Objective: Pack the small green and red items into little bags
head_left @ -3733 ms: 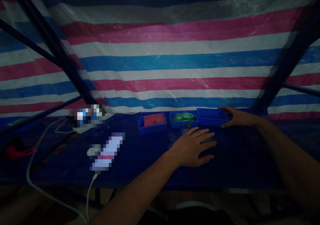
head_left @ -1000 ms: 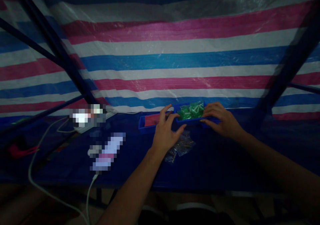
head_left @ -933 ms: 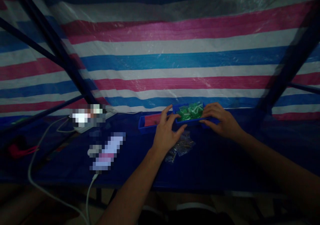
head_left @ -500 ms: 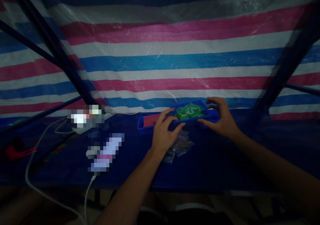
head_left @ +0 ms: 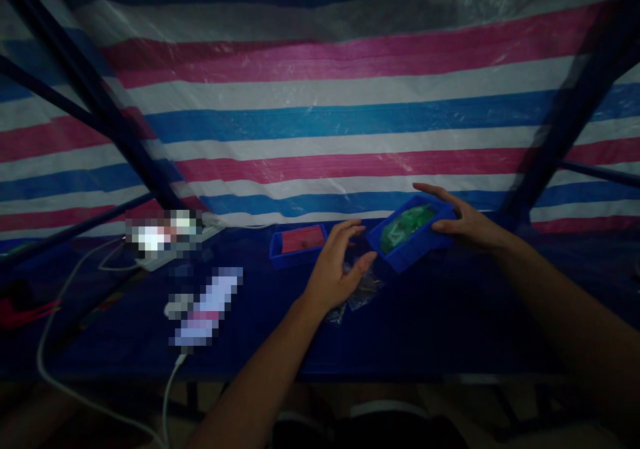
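Note:
My right hand [head_left: 460,222] grips the right end of a blue plastic bin [head_left: 400,260], thumb on the near side and fingers behind it. The bin is tilted and holds green pieces [head_left: 409,228] that look like small plastic packets. My left hand [head_left: 337,266] is held with thumb and fingers apart, just left of that bin and not touching it. Beyond the left hand, a second blue bin [head_left: 295,260] with a flat pink-red stack [head_left: 303,239] in it rests on the blue table [head_left: 425,329]. Clear plastic bags [head_left: 364,292] lie beside the left hand, partly hidden by it.
Left on the table are a blurred-out phone [head_left: 210,309] with a white cable [head_left: 173,376] and a white power strip [head_left: 165,254]. Dark metal posts [head_left: 575,122] stand at both sides. Behind the table hangs a striped plastic sheet [head_left: 320,129].
The bin of green pieces has moved right and turned at a slant in my right hand. My left hand has come off it, uncovering the bin with the pink-red stack.

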